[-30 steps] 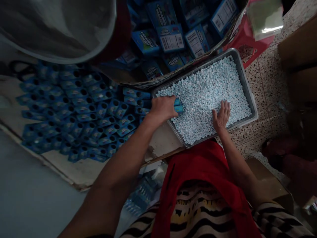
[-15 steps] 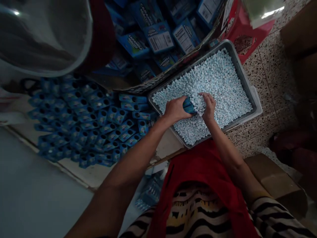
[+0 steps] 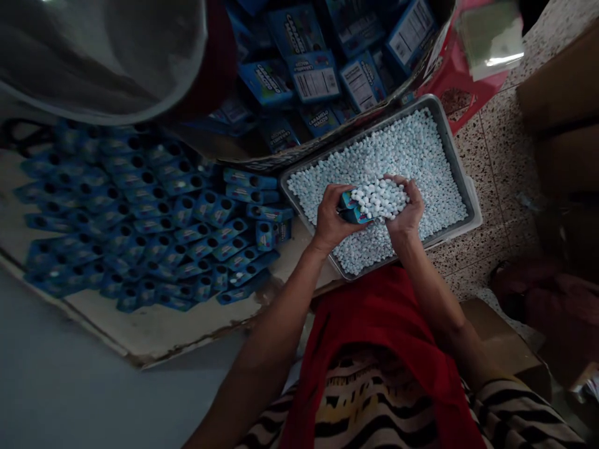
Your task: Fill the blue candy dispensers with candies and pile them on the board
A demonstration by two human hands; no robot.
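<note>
My left hand point(image 3: 333, 217) grips small blue candy boxes point(image 3: 352, 211), seemingly two side by side, above a grey tray point(image 3: 450, 134) of small white and pale-blue candies point(image 3: 412, 146). Cupped beside them, my right hand point(image 3: 406, 209) holds a heap of candies point(image 3: 381, 198) against the boxes' near openings. The heap hides the box ends and most of my right palm. To the left, many blue boxes with round dark holes point(image 3: 196, 231) lie packed together on a pale tabletop point(image 3: 182, 333).
Behind the tray stands a large carton point(image 3: 299, 153) of blue printed boxes point(image 3: 313, 75). A big metal-rimmed vessel point(image 3: 203, 56) hangs over the upper left. A red plastic stool point(image 3: 482, 87) with a clear packet point(image 3: 491, 37) and brown cartons point(image 3: 561, 93) are at the right.
My right hand has turned palm up and come out of the candies with a heap of them. The boxes in my left hand now meet this heap. The view has shifted slightly.
</note>
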